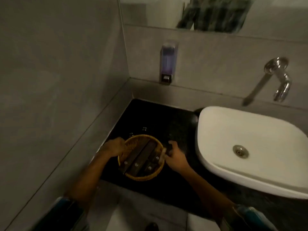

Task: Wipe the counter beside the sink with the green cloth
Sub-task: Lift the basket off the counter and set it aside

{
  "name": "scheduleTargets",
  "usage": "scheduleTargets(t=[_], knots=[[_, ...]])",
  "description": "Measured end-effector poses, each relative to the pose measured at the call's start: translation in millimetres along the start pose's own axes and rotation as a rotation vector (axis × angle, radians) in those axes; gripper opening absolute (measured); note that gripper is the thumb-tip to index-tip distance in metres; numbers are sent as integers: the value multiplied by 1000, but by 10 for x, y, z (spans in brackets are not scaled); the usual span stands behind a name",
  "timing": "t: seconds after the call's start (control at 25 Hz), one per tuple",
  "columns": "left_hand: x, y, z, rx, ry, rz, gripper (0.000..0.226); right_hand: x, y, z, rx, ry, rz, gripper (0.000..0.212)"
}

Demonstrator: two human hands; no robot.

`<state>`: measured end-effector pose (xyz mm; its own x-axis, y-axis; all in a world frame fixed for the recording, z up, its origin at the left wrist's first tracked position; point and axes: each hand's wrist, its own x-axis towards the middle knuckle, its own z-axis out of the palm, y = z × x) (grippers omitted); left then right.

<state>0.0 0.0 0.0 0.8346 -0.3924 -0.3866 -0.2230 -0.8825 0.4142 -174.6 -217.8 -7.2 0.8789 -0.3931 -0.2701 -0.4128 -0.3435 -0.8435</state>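
A round wicker basket [155,174] sits on the black counter [158,117] to the left of the white sink [246,135]. Dark wooden pieces with metal studs [141,159] lie inside the basket. My left hand [113,146] grips the basket's left rim. My right hand [175,157] is closed at the basket's right rim, over a small dark and pale object that I cannot identify. No green cloth is in view.
A grey wall [58,80] closes off the counter's left side. A soap dispenser [167,62] hangs on the back wall, and a chrome tap [280,77] sticks out above the sink. A mirror [216,14] runs along the top.
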Motion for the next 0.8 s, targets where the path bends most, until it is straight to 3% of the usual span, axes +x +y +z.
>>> scheduleTargets(t=[0.08,0.16,0.28,0.48,0.8], knots=[[-23,-92,36,-146,40,-11,40,66,18,121,220,-58,144,60],[-120,-134,72,-201,107,-25,44,60,-8,167,371,-34,220,62],[-370,-65,198,-264,93,9,46,-119,124,50,433,40,261,55],[-1014,417,637,-487,-20,-13,46,-840,596,-458,404,219,272,36],[-1541,1278,1577,-493,-141,104,53,-1670,1331,-1212,149,401,319,31]])
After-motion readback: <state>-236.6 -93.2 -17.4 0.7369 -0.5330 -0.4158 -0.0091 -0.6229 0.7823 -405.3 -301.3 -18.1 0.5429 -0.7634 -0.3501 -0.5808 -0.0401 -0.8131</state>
